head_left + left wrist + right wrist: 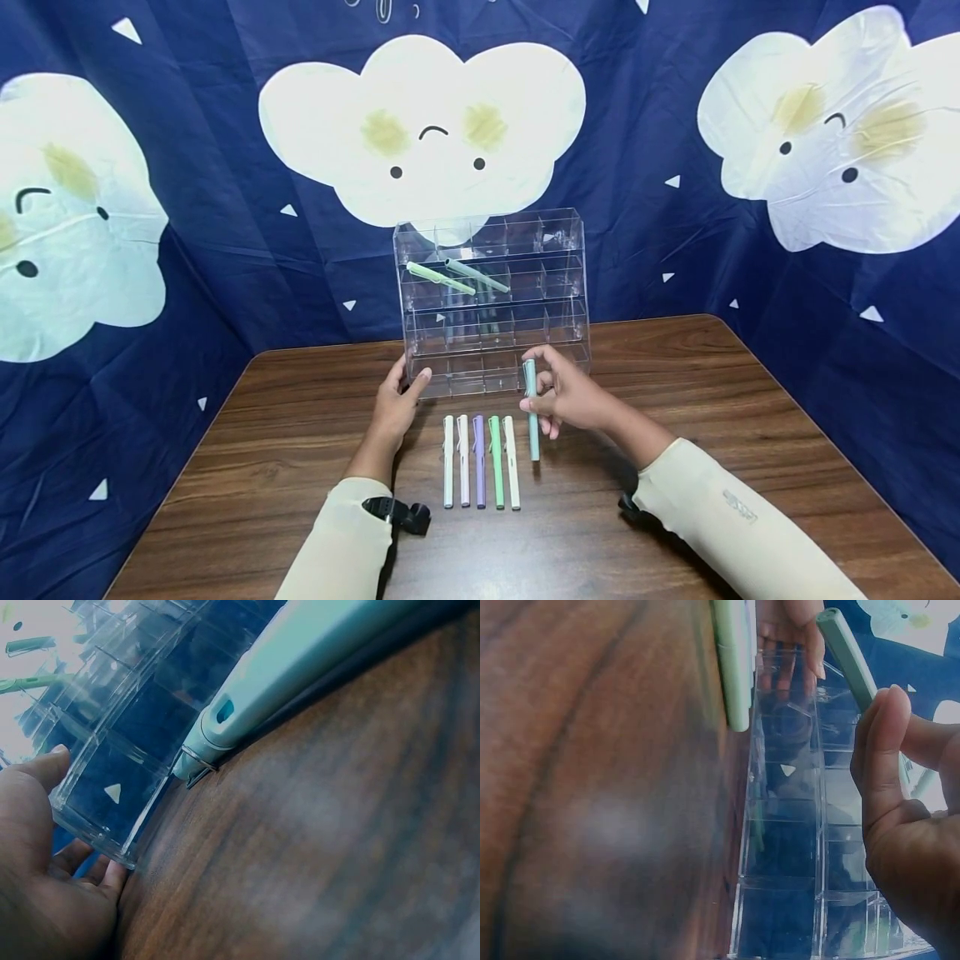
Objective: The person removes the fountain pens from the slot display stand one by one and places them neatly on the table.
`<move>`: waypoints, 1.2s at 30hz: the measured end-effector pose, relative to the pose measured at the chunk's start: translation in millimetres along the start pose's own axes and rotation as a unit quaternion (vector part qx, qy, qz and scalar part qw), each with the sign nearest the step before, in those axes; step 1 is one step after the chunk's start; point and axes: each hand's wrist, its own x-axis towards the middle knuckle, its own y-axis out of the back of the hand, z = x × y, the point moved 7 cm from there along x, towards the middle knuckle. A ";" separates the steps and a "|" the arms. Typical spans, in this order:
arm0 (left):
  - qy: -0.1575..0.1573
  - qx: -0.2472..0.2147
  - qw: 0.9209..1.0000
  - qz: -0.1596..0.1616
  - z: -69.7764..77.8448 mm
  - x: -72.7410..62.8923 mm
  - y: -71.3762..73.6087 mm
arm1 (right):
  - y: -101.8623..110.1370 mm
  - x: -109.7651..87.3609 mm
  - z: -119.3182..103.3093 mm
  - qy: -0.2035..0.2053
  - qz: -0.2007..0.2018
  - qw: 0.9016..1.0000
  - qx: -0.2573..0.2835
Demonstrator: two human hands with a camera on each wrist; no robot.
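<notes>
My right hand (564, 393) pinches a teal pen (533, 433) between thumb and fingers, in front of the lower right of a clear tiered rack (465, 385). In the right wrist view, the same pen (847, 656) sticks out above the thumb tip. My left hand (397, 408) grips the rack's lower left corner; its thumb lies at the front, and the other fingers curl round the side in the left wrist view. Two pens lie slanted in an upper tier: a light green pen (441, 278) and a grey-green pen (477, 275).
Several capped pens lie side by side before the rack, among them a purple pen (480, 467), a green pen (497, 467) and pale ones. The wooden table (300, 433) meets a dark blue curtain (322, 250) with white clouds behind the rack.
</notes>
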 end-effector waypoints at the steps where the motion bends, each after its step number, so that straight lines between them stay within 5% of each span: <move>1: 0.000 0.000 1.000 0.001 0.2 -0.1 0.0 | -0.6 -0.7 1.6 -0.001 0.001 1.000 -0.001; 11: -0.009 0.006 1.000 0.012 2.5 -1.2 0.6 | -5.2 -5.0 17.6 -0.040 0.010 0.999 0.004; 20: -0.007 0.000 1.000 0.005 0.1 -0.5 0.1 | -8.8 -9.4 29.6 -0.060 0.012 0.995 -0.075; 36: -0.005 0.005 1.000 -0.003 3.5 -1.8 -0.3 | -19.4 -7.4 40.6 -0.039 -0.010 0.998 -0.040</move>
